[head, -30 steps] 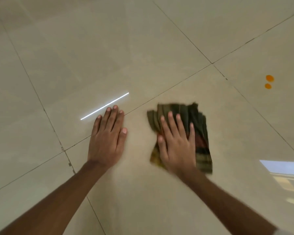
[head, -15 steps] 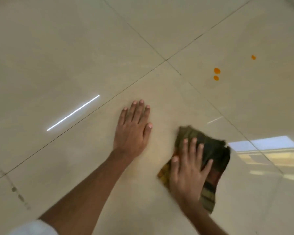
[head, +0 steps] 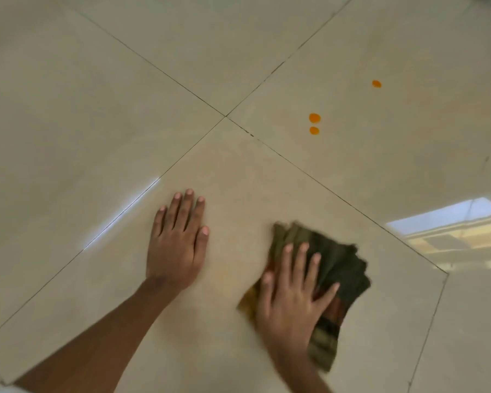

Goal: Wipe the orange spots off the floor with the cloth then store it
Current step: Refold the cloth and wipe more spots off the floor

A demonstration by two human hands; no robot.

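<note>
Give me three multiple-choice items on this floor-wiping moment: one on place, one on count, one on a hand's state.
1. The cloth lies: A under the right hand; B on a shelf; C in a bucket.
2. Orange spots on the floor: A one; B three; C five.
3. The left hand is: A flat, fingers straight; B fisted; C pinching something.
Answers: 1 A, that hand presses it down. 2 B, a pair plus one farther off. 3 A, palm down on the floor.
</note>
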